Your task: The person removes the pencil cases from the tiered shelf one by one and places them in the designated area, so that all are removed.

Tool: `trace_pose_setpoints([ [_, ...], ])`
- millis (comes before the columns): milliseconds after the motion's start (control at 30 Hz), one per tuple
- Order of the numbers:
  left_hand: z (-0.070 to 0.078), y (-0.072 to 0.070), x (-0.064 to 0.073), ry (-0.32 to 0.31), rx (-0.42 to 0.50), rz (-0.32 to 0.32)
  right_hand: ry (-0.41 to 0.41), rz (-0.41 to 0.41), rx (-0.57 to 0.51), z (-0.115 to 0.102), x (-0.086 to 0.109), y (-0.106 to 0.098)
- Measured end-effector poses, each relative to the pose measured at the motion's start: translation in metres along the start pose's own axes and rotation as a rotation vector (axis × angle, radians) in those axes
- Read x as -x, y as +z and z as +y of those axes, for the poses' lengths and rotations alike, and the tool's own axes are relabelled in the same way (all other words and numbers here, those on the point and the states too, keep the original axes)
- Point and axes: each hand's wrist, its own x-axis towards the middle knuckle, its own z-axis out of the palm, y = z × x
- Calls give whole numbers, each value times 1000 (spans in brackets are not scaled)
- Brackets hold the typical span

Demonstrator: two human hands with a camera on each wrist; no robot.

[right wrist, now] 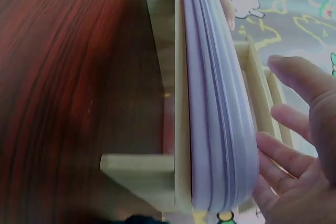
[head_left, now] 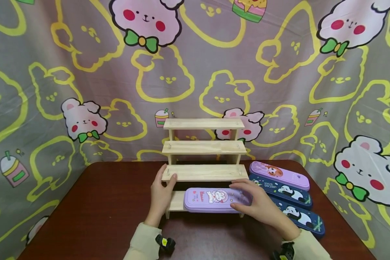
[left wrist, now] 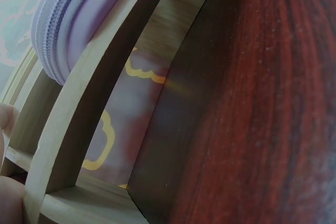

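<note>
A lilac zip pencil case (head_left: 203,200) with a cartoon bunny lies flat along the lowest step of a pale wooden stepped rack (head_left: 204,172). Its zipped side shows in both wrist views. At the case's right end is my right hand (head_left: 258,202), fingers spread and loosely bent over it. The right wrist view has the thumb (right wrist: 302,77) raised off the case and other fingertips at its end. Beside the rack's left end, my left hand (head_left: 160,195) touches the second step from the bottom, thumb near its front corner and fingers along its side.
To the right of the rack lie more pencil cases: a pink-purple one (head_left: 279,175) with a cartoon girl, and two dark blue panda ones (head_left: 286,191) partly overlapped. They rest on a dark red-brown table (head_left: 110,209). A bunny-print cloth (head_left: 195,72) hangs behind and at the sides.
</note>
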Motion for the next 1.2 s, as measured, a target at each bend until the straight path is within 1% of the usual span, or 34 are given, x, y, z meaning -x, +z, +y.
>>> trace_pose_setpoints([
  [100, 0, 0, 0, 1, 0, 1, -22, -34, 15, -1, -6, 6],
  [300, -1, 0, 0, 0, -2, 9, 10, -159, -1, -2, -14, 13],
  [367, -1, 0, 0, 1, -2, 11, 2, -181, 10, -2, -15, 15],
  [433, -2, 0, -1, 3, -2, 12, -20, -183, 34, -3, -16, 17],
  [533, -2, 0, -1, 5, -4, 14, -62, -161, 78, -3, -17, 20],
  [633, -2, 0, -1, 6, -2, 17, -64, -141, 103, -3, -17, 22],
  [733, -1, 0, 0, 5, 1, 21, -34, -133, 85, -3, -17, 24],
  [900, -1, 1, 1, 4, 2, 22, -14, -123, 72, -5, -16, 22],
  [1133, -1, 1, 0, 15, 5, 22, 58, -135, 69, -9, -13, 13],
  [1200, -1, 0, 0, 16, 2, 23, 58, -127, 68, -10, -10, 10],
])
